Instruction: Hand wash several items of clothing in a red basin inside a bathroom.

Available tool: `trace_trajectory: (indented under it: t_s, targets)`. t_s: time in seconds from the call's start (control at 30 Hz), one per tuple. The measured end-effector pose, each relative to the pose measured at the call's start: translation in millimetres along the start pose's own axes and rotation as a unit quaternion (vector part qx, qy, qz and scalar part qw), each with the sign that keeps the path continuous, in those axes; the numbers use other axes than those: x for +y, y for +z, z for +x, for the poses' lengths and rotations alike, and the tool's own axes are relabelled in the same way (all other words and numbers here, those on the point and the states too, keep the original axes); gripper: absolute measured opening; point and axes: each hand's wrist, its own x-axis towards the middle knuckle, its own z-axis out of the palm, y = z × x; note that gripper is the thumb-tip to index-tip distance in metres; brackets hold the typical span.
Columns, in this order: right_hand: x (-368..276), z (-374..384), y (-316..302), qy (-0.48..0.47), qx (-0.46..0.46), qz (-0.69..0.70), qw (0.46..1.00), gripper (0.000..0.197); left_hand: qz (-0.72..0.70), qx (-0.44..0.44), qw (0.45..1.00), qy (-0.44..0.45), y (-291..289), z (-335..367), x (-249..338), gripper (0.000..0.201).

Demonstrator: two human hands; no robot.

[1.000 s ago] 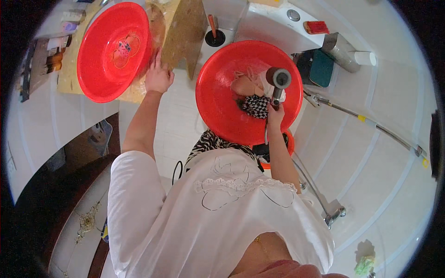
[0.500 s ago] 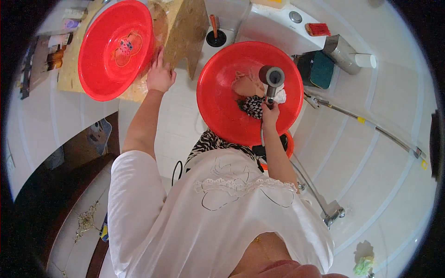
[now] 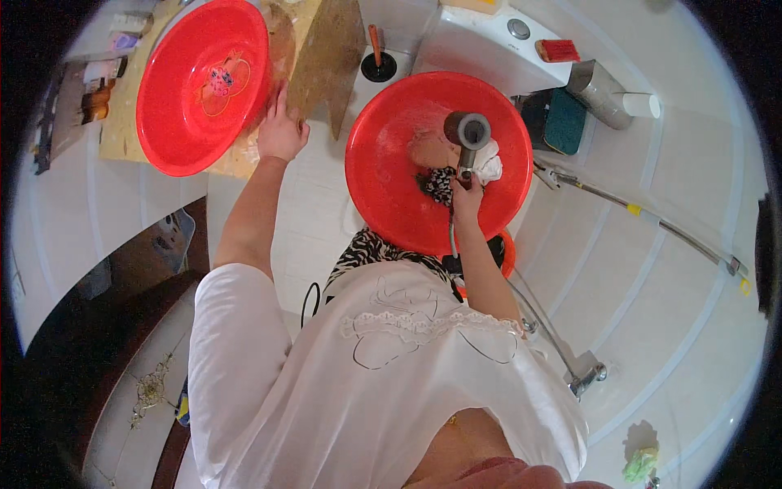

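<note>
My right hand (image 3: 467, 200) grips the handle of a grey handheld shower head (image 3: 469, 130), its hose trailing down beside my forearm. It is held over a large red basin (image 3: 376, 191). In the basin lie a black-and-white patterned cloth (image 3: 441, 186), a white cloth (image 3: 489, 165) and a beige piece of cloth (image 3: 428, 151), partly blurred, perhaps by water. My left hand (image 3: 282, 134) rests with fingers stretched out on the edge of a tan stone counter (image 3: 244, 155), next to a second red basin (image 3: 167, 134) with a printed pattern on its bottom.
Behind the basin stands a white toilet tank (image 3: 481, 49) with a red brush (image 3: 558, 50) on top. A plunger (image 3: 376, 49) is at the back. A dark green bin (image 3: 562, 122) and a metal rail (image 3: 652, 218) are at the right. Part of an orange-red bucket (image 3: 509, 254) shows below the basin.
My right hand and the shower head have shifted slightly left, showing more of the white cloth. The beige cloth looks more blurred. My left hand has stayed on the counter edge.
</note>
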Motion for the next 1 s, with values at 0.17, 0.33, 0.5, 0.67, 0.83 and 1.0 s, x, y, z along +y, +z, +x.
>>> trace_trajectory:
  t_s: [0.17,0.33,0.5,0.67,0.83,1.0]
  targets:
    - [-7,-3,-3,0.052,0.022,0.005,0.998,0.032,-0.003,0.004,1.000,0.003,2,-2,-2,0.030]
    - [-2,3,-18,0.025,0.036,0.019,0.999,0.029,-0.001,-0.012,1.000,-0.003,1,0,-2,0.032]
    - [1,5,-21,0.021,0.054,0.049,0.997,0.030,0.004,-0.014,1.000,-0.004,2,-2,-2,0.033]
    - [3,5,-22,0.028,0.054,0.024,0.998,0.033,0.014,-0.029,0.999,-0.011,-1,-1,0,0.033]
    - [11,7,-24,0.024,0.053,0.009,0.998,0.034,0.010,-0.037,0.999,-0.013,1,1,-1,0.033]
    - [8,3,-24,0.044,0.045,0.021,0.998,0.031,-0.008,-0.035,0.999,-0.018,-1,1,0,0.030]
